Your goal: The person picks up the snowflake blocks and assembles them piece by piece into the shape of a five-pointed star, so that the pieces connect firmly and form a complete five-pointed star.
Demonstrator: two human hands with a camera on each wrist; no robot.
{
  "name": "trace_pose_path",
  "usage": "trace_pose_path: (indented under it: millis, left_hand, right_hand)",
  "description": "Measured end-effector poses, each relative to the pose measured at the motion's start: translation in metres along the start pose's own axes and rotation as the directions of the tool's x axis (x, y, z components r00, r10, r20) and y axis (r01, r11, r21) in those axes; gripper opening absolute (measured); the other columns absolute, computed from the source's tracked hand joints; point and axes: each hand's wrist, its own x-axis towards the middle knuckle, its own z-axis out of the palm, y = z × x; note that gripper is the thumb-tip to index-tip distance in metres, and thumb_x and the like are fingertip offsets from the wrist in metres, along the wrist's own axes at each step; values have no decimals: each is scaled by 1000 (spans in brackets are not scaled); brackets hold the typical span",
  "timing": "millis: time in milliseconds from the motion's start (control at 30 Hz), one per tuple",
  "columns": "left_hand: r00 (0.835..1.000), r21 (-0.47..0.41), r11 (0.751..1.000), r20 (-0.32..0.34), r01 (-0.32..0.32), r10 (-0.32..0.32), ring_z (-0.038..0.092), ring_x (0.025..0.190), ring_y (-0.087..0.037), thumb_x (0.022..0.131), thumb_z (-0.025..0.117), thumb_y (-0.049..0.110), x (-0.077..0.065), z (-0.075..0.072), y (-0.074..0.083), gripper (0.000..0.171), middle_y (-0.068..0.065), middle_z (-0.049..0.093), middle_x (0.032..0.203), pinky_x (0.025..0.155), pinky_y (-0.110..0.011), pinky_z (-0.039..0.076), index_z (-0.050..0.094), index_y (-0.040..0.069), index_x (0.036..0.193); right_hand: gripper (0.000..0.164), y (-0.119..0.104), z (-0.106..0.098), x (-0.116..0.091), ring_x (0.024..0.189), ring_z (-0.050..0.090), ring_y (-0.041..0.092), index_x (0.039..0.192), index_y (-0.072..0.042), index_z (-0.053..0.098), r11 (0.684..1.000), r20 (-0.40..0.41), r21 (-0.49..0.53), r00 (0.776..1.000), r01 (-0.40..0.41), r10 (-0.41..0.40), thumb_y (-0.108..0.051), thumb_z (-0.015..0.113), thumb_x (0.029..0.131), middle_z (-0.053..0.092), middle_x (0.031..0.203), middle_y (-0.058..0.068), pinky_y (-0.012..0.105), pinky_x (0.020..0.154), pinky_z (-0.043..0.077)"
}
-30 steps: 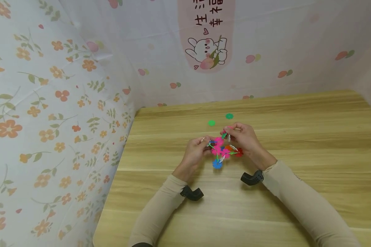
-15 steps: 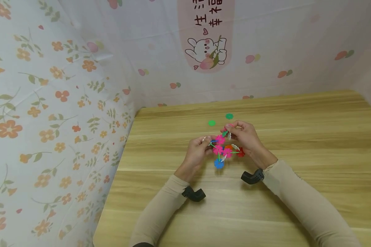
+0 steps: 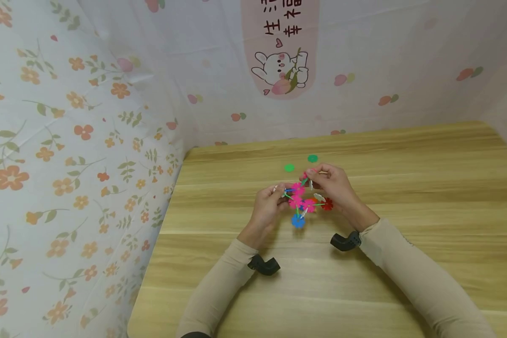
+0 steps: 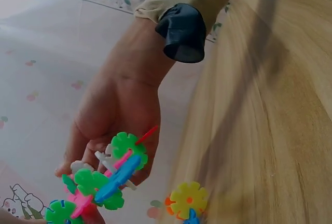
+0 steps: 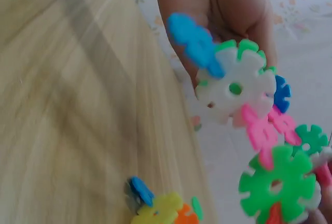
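Notched flower-shaped plastic discs, joined into a many-coloured cluster [image 3: 296, 202], hang between both hands above the table. My left hand [image 3: 265, 206] pinches the cluster's left end by a white disc, thumb on top. Across from it, my right hand [image 3: 333, 185] pinches a pink disc [image 3: 307, 174] at the upper right, beside green and white ones. A blue disc [image 3: 297, 221] hangs lowest; a red disc [image 3: 327, 203] sits at the right. Green discs [image 4: 92, 182] show in the left wrist view. A large white disc [image 5: 236, 86] shows in the right wrist view. Fingertips are partly hidden by discs.
Two loose discs, one light green [image 3: 289, 167] and one darker green [image 3: 312, 158], lie behind the hands on the wooden table [image 3: 405, 197]. A patterned cloth [image 3: 363, 56] hangs behind the table. Black curved mounts [image 3: 265, 265] stick out from both wrists.
Both hands keep their holds on the cluster. The right hand has risen slightly away from the body. The cluster has tilted and shifted a little.
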Motion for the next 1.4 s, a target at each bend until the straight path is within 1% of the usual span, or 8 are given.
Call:
trace_pose_path:
  millis: [100,300,600,767,867,1033,1267,1400]
  left_hand:
    - [1000,-67,998,-2,17,-17,66,90,-19,107,47,22,1,-3,-1,36,-14,66,108,89,-39,54,67,-7,114]
    - [999,-118,992,2,42,-42,65,88,-19,107,47,21,2,-6,-1,34,-12,65,106,91,-38,54,67,-6,115]
    - [989,-72,991,101,115,-107,67,96,-21,107,47,16,1,-9,3,32,-11,66,111,98,-49,49,61,-8,122]
    - [988,44,996,133,74,-79,64,99,-19,108,47,26,3,-11,7,39,-10,66,112,91,-37,51,60,-5,126]
    - [990,132,990,129,39,-57,64,97,-18,107,49,30,5,-13,10,40,-12,66,111,92,-39,52,61,-3,126]
    - [991,175,983,111,50,-70,64,84,-18,106,52,30,6,-15,13,33,-15,63,101,95,-53,50,63,-1,113]
    - [994,208,978,96,33,-54,63,76,-15,102,59,19,5,-16,13,23,-4,64,85,82,-40,56,66,-2,108]
    - [995,219,975,82,37,-57,63,76,-15,102,59,15,5,-19,12,22,-4,64,82,81,-39,56,66,-5,105]
  right_hand:
    - [39,1,-3,0,92,66,17,114,-1,63,999,56,-53,998,2,1,-37,63,99,72,98,5,34,86,53]
    - [47,-1,-8,0,107,66,25,132,-2,56,995,178,-96,984,10,7,-33,65,99,70,114,9,53,101,43]
    - [46,-7,-10,2,100,67,25,125,-2,56,988,168,-155,985,-13,40,-35,68,96,75,101,9,47,97,45]
    - [42,-8,-9,3,97,69,28,121,-1,61,981,225,-190,974,29,14,-33,69,96,74,99,12,44,93,50]
    - [38,-5,-7,5,92,71,28,118,0,63,979,269,-199,963,51,4,-31,69,96,74,96,13,42,88,54]
    - [32,-3,-2,5,92,71,27,114,-1,66,969,354,-236,935,74,15,-28,70,96,74,97,11,47,86,55]
    - [34,-7,6,3,97,69,34,113,-4,65,962,423,-269,904,53,68,-32,72,94,75,98,9,43,77,54]
    - [36,-8,3,6,100,68,31,122,-4,61,962,425,-254,905,94,24,-31,67,98,73,105,12,38,79,54]
